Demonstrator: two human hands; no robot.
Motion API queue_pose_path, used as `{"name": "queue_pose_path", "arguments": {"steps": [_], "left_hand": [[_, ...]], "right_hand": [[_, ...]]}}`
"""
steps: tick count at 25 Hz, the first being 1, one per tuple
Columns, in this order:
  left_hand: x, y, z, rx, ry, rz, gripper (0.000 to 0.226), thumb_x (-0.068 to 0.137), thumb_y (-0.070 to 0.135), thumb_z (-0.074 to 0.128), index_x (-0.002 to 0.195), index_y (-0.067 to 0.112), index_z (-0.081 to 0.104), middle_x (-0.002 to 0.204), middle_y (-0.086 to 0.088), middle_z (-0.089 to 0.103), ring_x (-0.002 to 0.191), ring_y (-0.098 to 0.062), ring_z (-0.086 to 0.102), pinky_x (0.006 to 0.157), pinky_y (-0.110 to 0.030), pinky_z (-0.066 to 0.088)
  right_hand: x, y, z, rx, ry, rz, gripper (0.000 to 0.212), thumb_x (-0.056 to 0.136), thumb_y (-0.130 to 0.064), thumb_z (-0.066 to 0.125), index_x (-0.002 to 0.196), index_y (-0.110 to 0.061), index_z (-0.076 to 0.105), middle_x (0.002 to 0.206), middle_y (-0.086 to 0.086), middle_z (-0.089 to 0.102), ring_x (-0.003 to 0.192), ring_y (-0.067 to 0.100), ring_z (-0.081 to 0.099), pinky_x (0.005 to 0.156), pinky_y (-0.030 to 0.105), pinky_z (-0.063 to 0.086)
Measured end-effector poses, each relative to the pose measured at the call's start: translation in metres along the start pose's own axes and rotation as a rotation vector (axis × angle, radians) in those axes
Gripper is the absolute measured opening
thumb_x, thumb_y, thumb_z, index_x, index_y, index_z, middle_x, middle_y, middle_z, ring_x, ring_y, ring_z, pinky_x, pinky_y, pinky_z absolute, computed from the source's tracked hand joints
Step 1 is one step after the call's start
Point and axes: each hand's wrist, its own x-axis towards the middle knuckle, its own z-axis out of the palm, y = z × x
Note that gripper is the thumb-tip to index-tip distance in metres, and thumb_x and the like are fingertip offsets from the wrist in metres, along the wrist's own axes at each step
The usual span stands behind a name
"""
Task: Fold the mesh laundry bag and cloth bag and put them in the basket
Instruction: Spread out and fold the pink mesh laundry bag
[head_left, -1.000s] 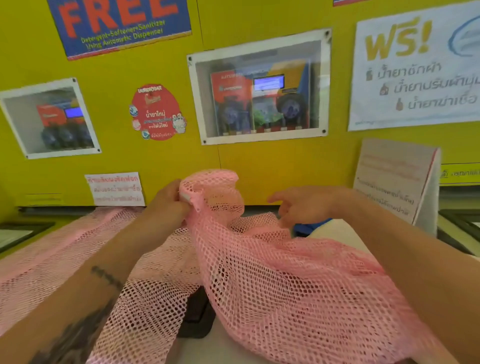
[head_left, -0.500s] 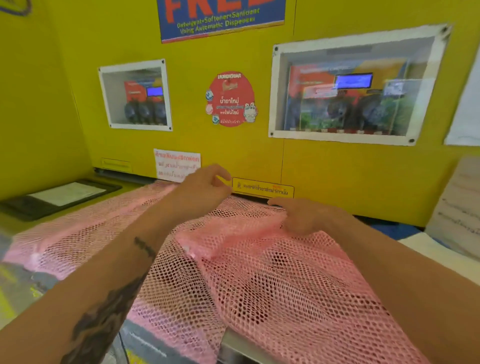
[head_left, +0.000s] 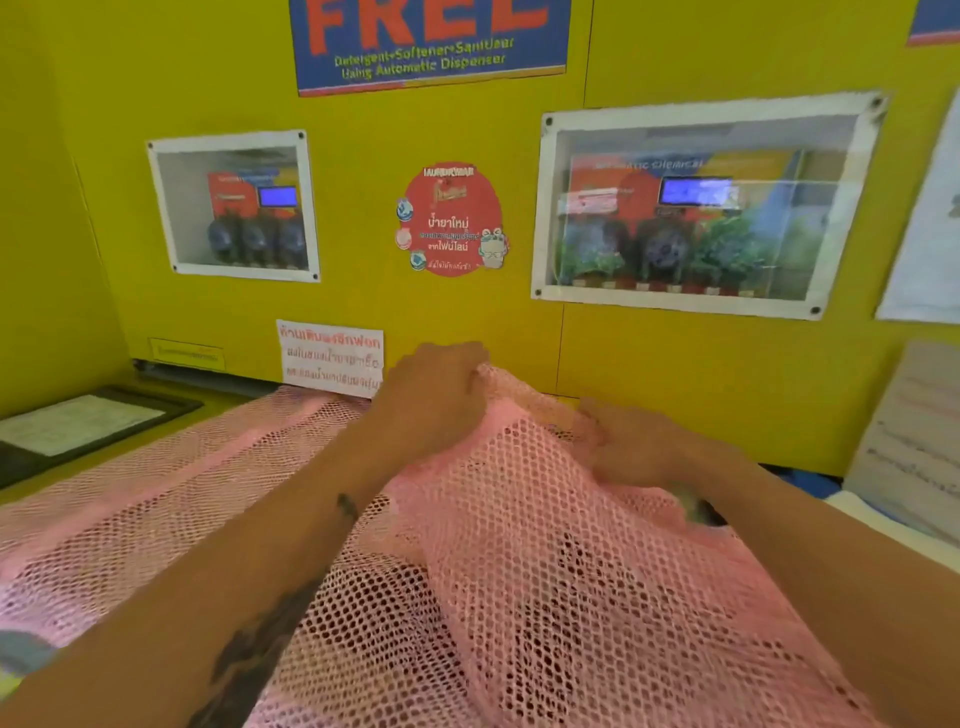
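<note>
A large pink mesh laundry bag (head_left: 545, 571) is spread over the counter from the far left to the lower right. My left hand (head_left: 431, 400) pinches its far edge near the yellow wall, lifting a fold of mesh. Just to the right, my right hand (head_left: 639, 447) presses down on the same far edge, fingers closed in the mesh. A white cloth (head_left: 883, 525), possibly the cloth bag, shows at the right edge. No basket is in view.
A yellow wall (head_left: 597, 353) with two windowed dispenser panels (head_left: 701, 208) rises right behind the counter. A black-framed sheet (head_left: 78, 426) lies at the left. A propped paper sign (head_left: 914, 441) stands at the right.
The raised fold of mesh was laid down over the bag toward the wall. My left hand now grips the far edge again, and my right hand has settled onto the mesh. The view shifted left.
</note>
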Motion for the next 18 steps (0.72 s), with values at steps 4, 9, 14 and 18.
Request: {"name": "queue_pose_path", "arguments": {"steps": [4,9,14,18], "left_hand": [[0.002,-0.031,-0.025,-0.037,-0.032,-0.056,0.032,0.087,0.024,0.04,0.105,0.03,0.065,0.103,-0.007,0.068,0.091,-0.028,0.061,0.077,-0.043,0.052],[-0.027,-0.078,-0.049,0.007,-0.078,-0.224,0.021,0.093,0.02,0.045,0.099,0.03,0.062,0.106,-0.004,0.067,0.074,-0.023,0.063,0.069,-0.038,0.054],[-0.076,-0.119,-0.077,0.044,-0.108,-0.405,0.03,0.086,0.008,0.045,0.109,0.015,0.063,0.079,0.0,0.057,0.063,-0.018,0.055,0.053,-0.027,0.041],[-0.094,-0.167,-0.119,0.037,-0.071,-0.5,0.024,0.087,0.008,0.047,0.08,0.025,0.061,0.07,-0.004,0.066,0.068,-0.024,0.067,0.06,-0.035,0.05]], "right_hand": [[0.009,0.017,0.005,-0.252,0.103,0.112,0.019,0.088,-0.027,0.052,0.069,-0.025,0.05,0.079,-0.001,0.059,0.078,0.021,0.055,0.071,0.036,0.035],[0.045,-0.02,-0.035,-0.215,0.498,0.152,0.006,0.09,-0.02,0.049,0.086,-0.018,0.053,0.087,0.004,0.062,0.081,0.028,0.059,0.072,0.043,0.053],[0.114,-0.104,-0.063,0.572,0.49,0.107,0.015,0.09,-0.01,0.051,0.082,-0.002,0.061,0.086,0.018,0.071,0.081,0.034,0.07,0.082,0.045,0.057],[0.16,-0.188,-0.057,0.857,0.513,-0.049,0.016,0.083,-0.012,0.05,0.083,-0.005,0.064,0.084,0.016,0.07,0.074,0.029,0.069,0.068,0.041,0.057]]}}
